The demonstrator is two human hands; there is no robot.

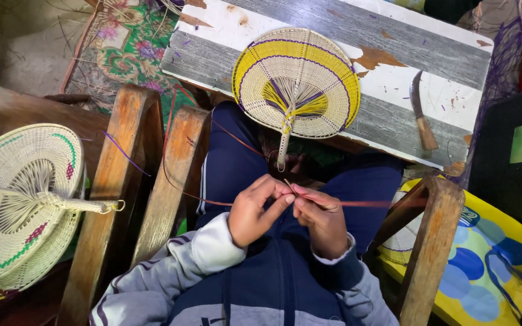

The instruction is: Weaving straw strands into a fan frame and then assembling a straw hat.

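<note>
Both hands meet at the lap: left hand (254, 211) and right hand (319, 217) pinch a thin red strip (370, 204) taut between fingertips, beneath the yellow woven fan (297, 81).

Person's wearing a zip-up hoodie, navy blue down the front with light grey sleeves that have thin dark stripes on them. Cuffs are ribbed, pale grey on the left hand (254, 212) side, navy with a white edge by the right hand (321, 220). Navy track pants, white side stripes.
</note>
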